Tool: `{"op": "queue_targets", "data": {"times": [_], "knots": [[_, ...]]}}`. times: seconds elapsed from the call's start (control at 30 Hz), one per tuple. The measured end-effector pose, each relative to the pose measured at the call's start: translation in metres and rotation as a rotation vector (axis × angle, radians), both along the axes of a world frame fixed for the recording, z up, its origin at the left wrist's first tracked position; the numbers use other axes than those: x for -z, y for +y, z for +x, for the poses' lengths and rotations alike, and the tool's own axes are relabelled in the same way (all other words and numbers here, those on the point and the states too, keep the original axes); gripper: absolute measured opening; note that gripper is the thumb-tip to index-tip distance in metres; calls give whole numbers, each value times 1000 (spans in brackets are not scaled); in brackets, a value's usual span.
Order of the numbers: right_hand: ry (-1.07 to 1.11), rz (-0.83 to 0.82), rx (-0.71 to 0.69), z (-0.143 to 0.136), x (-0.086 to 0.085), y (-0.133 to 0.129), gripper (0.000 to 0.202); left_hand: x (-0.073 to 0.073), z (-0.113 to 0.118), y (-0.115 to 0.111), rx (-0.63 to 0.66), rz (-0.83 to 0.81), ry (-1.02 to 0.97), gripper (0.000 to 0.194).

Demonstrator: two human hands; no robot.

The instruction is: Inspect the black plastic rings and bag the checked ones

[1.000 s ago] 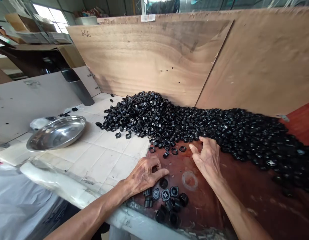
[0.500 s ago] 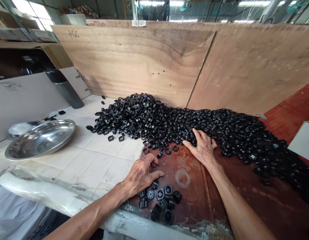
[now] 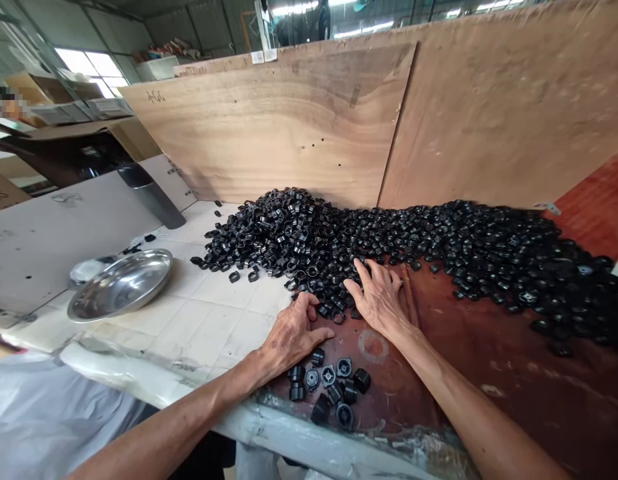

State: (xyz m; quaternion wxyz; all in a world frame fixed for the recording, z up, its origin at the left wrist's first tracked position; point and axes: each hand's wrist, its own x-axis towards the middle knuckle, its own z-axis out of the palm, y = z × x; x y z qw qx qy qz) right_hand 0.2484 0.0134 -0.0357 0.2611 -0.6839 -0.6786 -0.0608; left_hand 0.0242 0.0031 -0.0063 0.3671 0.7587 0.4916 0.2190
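Observation:
A long heap of small black plastic rings (image 3: pixel 283 230) runs along the back of the table. My right hand (image 3: pixel 381 300) rests at the heap's front edge, its fingers spread over the black pieces. To its left, my left hand (image 3: pixel 295 331) lies beside a few loose rings, fingers bent and thumb stretched apart, with nothing visible in it. Just in front of that hand, several assembled round black caps (image 3: pixel 329 377) sit in a loose cluster on the red-brown surface. Under the fingertips of both hands, some pieces are hidden.
On the pale left part of the table stands a tilted steel bowl (image 3: pixel 121 287). A dark flask (image 3: pixel 153 198) leans near the side board. A tall plywood board (image 3: pixel 269 127) closes off the back. More flat black parts (image 3: pixel 519 267) spread to the right.
My right hand has moved left along the heap's front edge, and black pieces now lie bunched between both hands. The left hand has hardly moved on the table. The camera view has turned.

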Motion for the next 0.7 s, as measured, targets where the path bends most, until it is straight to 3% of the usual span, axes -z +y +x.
{"op": "queue_targets", "data": {"times": [0.1, 0.23, 0.37, 0.47, 0.6, 0.67, 0.7], "knots": [[166, 26, -89, -4, -8, -1, 50, -3, 6, -2, -32, 70, 62, 56], [337, 34, -110, 10, -32, -7, 29, 0, 12, -5, -91, 120, 73, 44], [320, -132, -104, 37, -52, -19, 7, 7, 12, -3, -181, 148, 3, 37], [300, -312, -156, 47, -61, -30, 13, 7, 8, -3, -202, 138, -31, 38], [288, -581, -196, 32, -64, -42, 22, -2, 6, -7, 97, 155, -37, 28], [273, -589, -203, 19, -61, -43, 17, -6, 8, -6, 219, 189, -32, 21], [272, -571, -209, 12, -59, -43, 14, -8, 10, -4, 215, 187, -33, 19]]}}
